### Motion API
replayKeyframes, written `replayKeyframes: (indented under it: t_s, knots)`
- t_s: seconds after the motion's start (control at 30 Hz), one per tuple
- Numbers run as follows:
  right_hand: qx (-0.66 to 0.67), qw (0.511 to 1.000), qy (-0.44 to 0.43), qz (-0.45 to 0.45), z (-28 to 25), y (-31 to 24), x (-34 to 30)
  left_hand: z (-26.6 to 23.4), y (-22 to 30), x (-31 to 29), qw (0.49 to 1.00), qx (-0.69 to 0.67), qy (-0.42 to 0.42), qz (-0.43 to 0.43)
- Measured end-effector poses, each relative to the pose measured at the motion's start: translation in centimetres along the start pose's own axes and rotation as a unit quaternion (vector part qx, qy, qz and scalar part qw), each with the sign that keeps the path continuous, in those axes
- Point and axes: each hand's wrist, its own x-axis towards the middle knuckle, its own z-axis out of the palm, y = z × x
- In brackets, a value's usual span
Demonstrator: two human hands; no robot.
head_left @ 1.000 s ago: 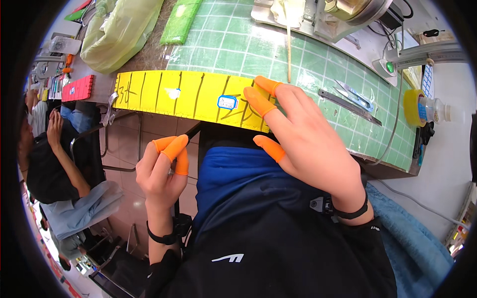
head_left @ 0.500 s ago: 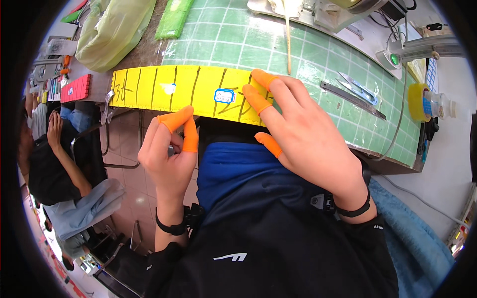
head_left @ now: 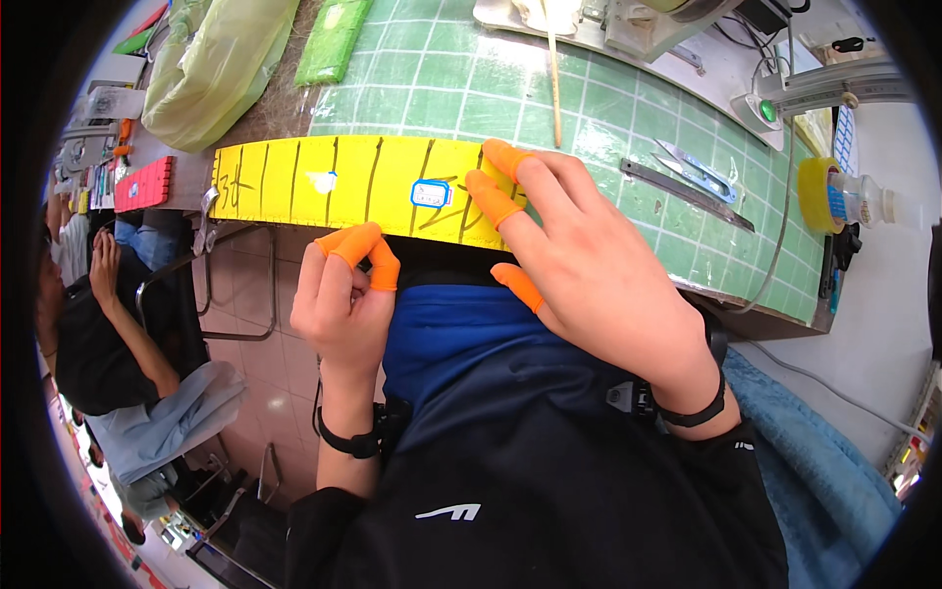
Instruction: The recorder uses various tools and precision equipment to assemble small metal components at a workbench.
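A long yellow strip (head_left: 294, 187) lies along the table's front edge, crossed by black lines, with handwritten marks and a blue-edged label (head_left: 432, 194). My left hand (head_left: 343, 299) is just in front of the strip's near edge. Orange finger cots cover its thumb and fingertips, which are pinched together; whatever is between them is hidden. My right hand (head_left: 589, 260) has its cot-covered fingers stretched out over the strip's right end, with fingertips resting on it. The right thumb points left, apart from the fingers, below the strip's near edge.
A green gridded mat (head_left: 451, 79) covers the table. To the right lie a dark flat blade (head_left: 687, 194) and blue-handled snips (head_left: 702, 172). A thin stick (head_left: 555, 93), green packet (head_left: 332, 44) and pale plastic bag (head_left: 211, 79) are farther back. Another person (head_left: 108, 334) sits at left.
My left hand has drawn slightly down, away from the strip's edge, and its fingers have curled closer together. My right hand stays on the strip. The whole view has shifted slightly.
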Motion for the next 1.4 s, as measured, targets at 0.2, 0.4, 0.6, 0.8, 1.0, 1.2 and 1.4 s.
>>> replayKeyframes:
  t_s: [0.2, 0.4, 0.6, 0.8, 1.0, 1.2, 1.4]
  knots:
    - [-0.003, 1.0, 0.006, -0.007, 0.1, 0.1, 0.0, 0.0, -0.4, -0.3, 1.0, 0.011, 0.014, 0.015]
    - [0.003, 1.0, 0.0, -0.006, -0.3, 0.1, 0.2, -4.4, 0.7, 1.9, 0.999, 0.032, -0.006, 0.017]
    - [-0.006, 0.999, -0.035, 0.005, -2.6, 0.2, 1.5, -8.2, 2.0, 9.3, 0.992, -0.063, 0.107, 0.029]
    - [0.027, 0.998, -0.056, 0.022, -6.4, 1.8, 2.2, -12.2, 3.1, 21.5, 0.978, 0.036, -0.093, 0.182]
    - [-0.01, 0.991, -0.024, 0.132, -7.0, 3.9, 2.0, -4.7, 4.2, 30.9, 0.945, 0.073, -0.278, 0.154]
    - [0.032, 0.991, -0.045, 0.123, -6.5, 4.2, 4.0, 5.0, -2.0, 33.9, 0.915, 0.158, -0.241, 0.282]
    - [0.06, 0.991, -0.056, 0.109, -6.4, 5.0, 5.4, 10.0, -3.0, 34.0, 0.889, 0.177, -0.374, 0.196]
